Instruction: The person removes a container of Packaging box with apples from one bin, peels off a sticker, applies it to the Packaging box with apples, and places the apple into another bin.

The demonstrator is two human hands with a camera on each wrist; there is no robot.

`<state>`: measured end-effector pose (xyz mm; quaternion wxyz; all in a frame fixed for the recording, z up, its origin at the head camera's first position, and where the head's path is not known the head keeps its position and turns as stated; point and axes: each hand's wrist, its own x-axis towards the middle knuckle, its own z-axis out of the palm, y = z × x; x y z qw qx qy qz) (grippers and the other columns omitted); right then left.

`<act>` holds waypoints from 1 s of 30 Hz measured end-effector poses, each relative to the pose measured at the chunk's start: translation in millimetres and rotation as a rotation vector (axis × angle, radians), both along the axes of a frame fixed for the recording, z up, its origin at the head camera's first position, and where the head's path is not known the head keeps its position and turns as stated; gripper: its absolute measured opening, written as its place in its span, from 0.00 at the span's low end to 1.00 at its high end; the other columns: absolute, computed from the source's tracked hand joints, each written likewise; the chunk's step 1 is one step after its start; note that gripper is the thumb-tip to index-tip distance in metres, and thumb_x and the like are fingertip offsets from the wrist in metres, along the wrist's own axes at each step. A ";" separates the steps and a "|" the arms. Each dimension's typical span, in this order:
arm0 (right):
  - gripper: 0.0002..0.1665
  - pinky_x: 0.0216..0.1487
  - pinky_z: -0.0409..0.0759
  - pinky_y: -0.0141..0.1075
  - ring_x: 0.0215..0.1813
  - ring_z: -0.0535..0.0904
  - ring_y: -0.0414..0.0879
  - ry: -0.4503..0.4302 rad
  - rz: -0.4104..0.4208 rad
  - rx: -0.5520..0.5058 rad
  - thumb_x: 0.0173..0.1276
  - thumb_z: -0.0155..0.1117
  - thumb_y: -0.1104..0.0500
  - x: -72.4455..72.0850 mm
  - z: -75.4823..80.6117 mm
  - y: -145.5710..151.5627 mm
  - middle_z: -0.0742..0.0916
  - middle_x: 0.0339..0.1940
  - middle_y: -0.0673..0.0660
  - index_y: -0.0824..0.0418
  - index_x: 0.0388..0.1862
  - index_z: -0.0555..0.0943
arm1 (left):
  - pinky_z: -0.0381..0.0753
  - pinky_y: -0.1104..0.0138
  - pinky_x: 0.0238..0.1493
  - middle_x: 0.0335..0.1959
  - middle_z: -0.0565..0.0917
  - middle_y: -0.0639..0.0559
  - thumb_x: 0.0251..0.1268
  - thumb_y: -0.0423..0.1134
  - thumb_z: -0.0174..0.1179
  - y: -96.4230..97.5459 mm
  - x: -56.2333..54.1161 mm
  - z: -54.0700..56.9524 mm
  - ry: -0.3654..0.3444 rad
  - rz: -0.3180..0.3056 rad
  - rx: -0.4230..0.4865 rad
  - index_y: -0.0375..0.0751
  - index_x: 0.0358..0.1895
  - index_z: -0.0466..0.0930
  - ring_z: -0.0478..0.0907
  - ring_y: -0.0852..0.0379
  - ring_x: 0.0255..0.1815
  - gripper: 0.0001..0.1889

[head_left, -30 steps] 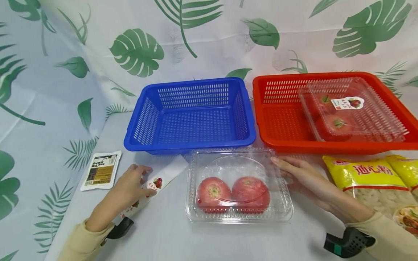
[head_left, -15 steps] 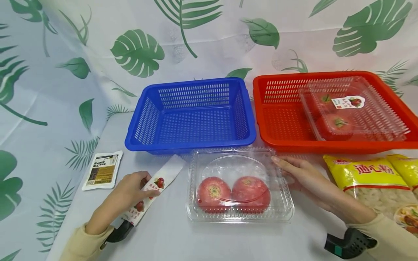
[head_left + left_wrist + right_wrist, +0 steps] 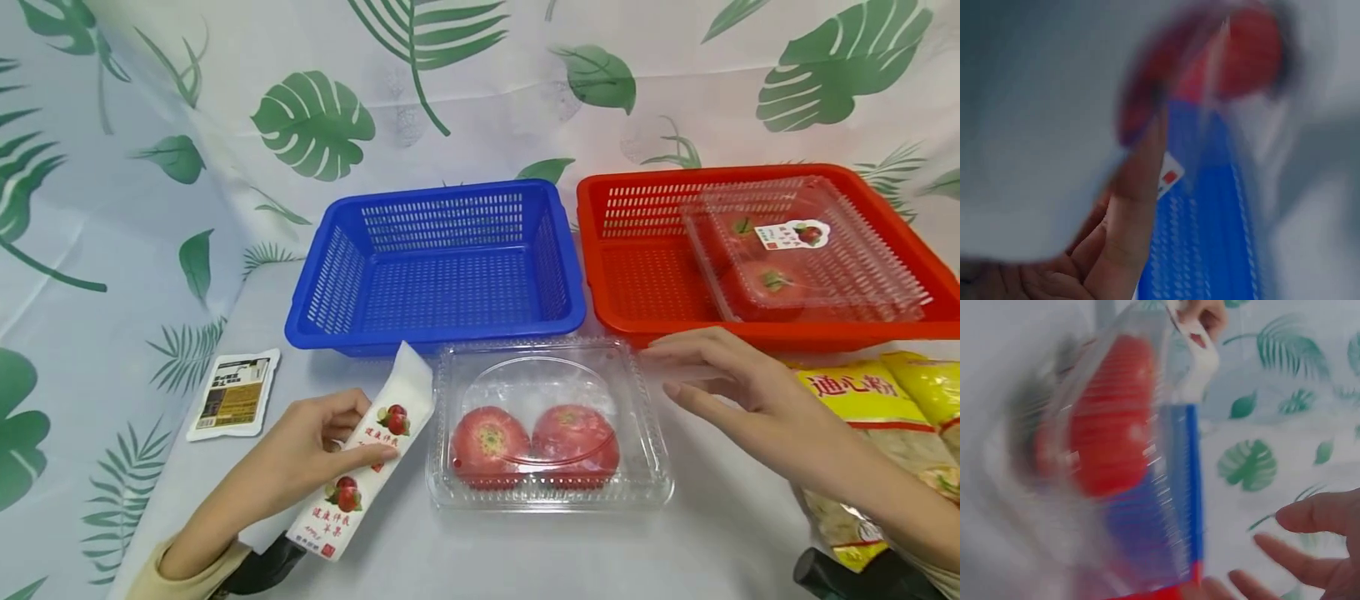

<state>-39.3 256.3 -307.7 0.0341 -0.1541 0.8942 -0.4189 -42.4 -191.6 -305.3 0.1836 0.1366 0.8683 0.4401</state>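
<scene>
In the head view my left hand (image 3: 315,442) pinches a white strip of labels (image 3: 330,525) printed with red fruit, its thumb lying across the front. The strip tilts upward, its upper end by the left edge of a clear plastic clamshell box (image 3: 547,371). Shut on the table, the box holds two red apples (image 3: 491,442). My right hand (image 3: 750,408) hovers beside the box's right edge, fingers spread and loosely bent, holding nothing. The right wrist view shows the right-hand fingers (image 3: 1310,562) apart from the blurred box (image 3: 1054,506). The left wrist view is partly blurred.
Behind the box stand a blue basket (image 3: 431,340) and a red basket (image 3: 637,329); the red one holds a labelled clear box (image 3: 847,250) of red fruit. A flat white packet (image 3: 234,396) lies left. Yellow-topped bags (image 3: 862,396) lie right, partly under the right forearm.
My right hand has let go of the clear box's right edge and moved right and upward. My left hand has lifted the label strip and brought it right, closer to the box.
</scene>
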 end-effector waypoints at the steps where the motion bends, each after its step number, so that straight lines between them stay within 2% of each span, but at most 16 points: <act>1: 0.29 0.50 0.82 0.23 0.64 0.77 0.34 0.050 0.005 -0.023 0.71 0.70 0.67 2.0 5.9 -4.6 0.80 0.66 0.53 0.50 0.69 0.80 | 0.85 0.66 0.30 0.31 0.86 0.53 0.65 0.44 0.75 4.2 0.6 4.8 -0.006 -0.007 0.035 0.39 0.42 0.80 0.84 0.56 0.30 0.15; 2: 0.29 0.52 0.79 0.20 0.62 0.76 0.31 0.106 0.020 -0.043 0.70 0.70 0.69 3.4 12.5 -10.4 0.81 0.64 0.51 0.48 0.66 0.81 | 0.85 0.66 0.30 0.31 0.87 0.52 0.65 0.43 0.75 8.5 0.7 9.2 -0.010 -0.010 0.068 0.38 0.42 0.79 0.84 0.56 0.30 0.15; 5: 0.31 0.57 0.77 0.20 0.64 0.78 0.38 0.238 0.089 -0.110 0.66 0.70 0.75 6.8 34.2 -32.6 0.83 0.61 0.48 0.47 0.62 0.85 | 0.85 0.64 0.29 0.30 0.88 0.51 0.65 0.40 0.74 24.1 -3.0 21.9 0.016 -0.019 0.137 0.36 0.42 0.79 0.84 0.55 0.28 0.14; 8: 0.31 0.60 0.78 0.24 0.65 0.78 0.42 0.345 0.189 -0.128 0.66 0.70 0.76 6.4 51.0 -57.3 0.84 0.61 0.46 0.46 0.60 0.86 | 0.86 0.64 0.28 0.30 0.89 0.51 0.64 0.38 0.75 42.1 -12.3 31.7 0.084 -0.012 0.173 0.37 0.41 0.79 0.85 0.53 0.28 0.14; 10: 0.30 0.60 0.81 0.28 0.66 0.79 0.43 0.368 0.258 -0.146 0.67 0.70 0.74 3.8 55.7 -73.7 0.83 0.62 0.45 0.45 0.60 0.86 | 0.86 0.63 0.29 0.30 0.89 0.50 0.64 0.37 0.75 54.5 -19.8 36.2 0.118 -0.014 0.196 0.38 0.41 0.79 0.86 0.52 0.29 0.13; 12: 0.28 0.59 0.83 0.32 0.67 0.78 0.42 0.364 0.325 -0.166 0.69 0.70 0.71 0.2 56.2 -88.7 0.82 0.63 0.45 0.45 0.61 0.85 | 0.87 0.63 0.31 0.31 0.89 0.50 0.64 0.36 0.75 66.0 -26.1 39.3 0.120 -0.026 0.225 0.38 0.41 0.80 0.87 0.51 0.31 0.13; 14: 0.27 0.58 0.84 0.34 0.65 0.79 0.42 0.372 0.385 -0.191 0.69 0.69 0.72 -3.9 53.7 -100.4 0.82 0.63 0.47 0.48 0.62 0.85 | 0.89 0.61 0.34 0.34 0.90 0.48 0.64 0.35 0.75 76.0 -30.5 41.2 0.083 -0.046 0.265 0.37 0.46 0.81 0.89 0.51 0.34 0.13; 17: 0.26 0.58 0.84 0.35 0.63 0.80 0.43 0.402 0.413 -0.208 0.67 0.68 0.74 -8.9 50.2 -111.9 0.83 0.61 0.49 0.53 0.60 0.86 | 0.90 0.59 0.37 0.37 0.91 0.47 0.64 0.34 0.74 85.6 -34.5 41.5 0.035 -0.069 0.312 0.37 0.55 0.81 0.90 0.50 0.37 0.19; 20: 0.26 0.59 0.84 0.34 0.62 0.81 0.46 0.470 0.410 -0.185 0.65 0.68 0.77 -12.2 46.6 -115.8 0.83 0.60 0.51 0.57 0.59 0.86 | 0.90 0.57 0.40 0.40 0.91 0.46 0.64 0.33 0.75 90.6 -36.7 40.6 -0.014 -0.084 0.343 0.37 0.61 0.80 0.90 0.49 0.40 0.23; 25: 0.28 0.61 0.83 0.35 0.65 0.79 0.49 0.500 0.393 -0.130 0.63 0.72 0.74 -14.6 39.5 -115.7 0.81 0.62 0.53 0.57 0.61 0.85 | 0.90 0.56 0.45 0.46 0.90 0.43 0.62 0.30 0.75 92.1 -38.4 39.4 -0.119 -0.126 0.417 0.35 0.65 0.76 0.90 0.46 0.46 0.28; 30: 0.34 0.61 0.84 0.41 0.66 0.77 0.51 0.536 0.370 -0.071 0.60 0.78 0.70 -17.1 35.9 -114.4 0.80 0.64 0.55 0.58 0.66 0.82 | 0.89 0.54 0.48 0.53 0.88 0.40 0.56 0.26 0.78 89.4 -36.7 38.9 -0.162 -0.186 0.481 0.34 0.71 0.69 0.89 0.44 0.49 0.39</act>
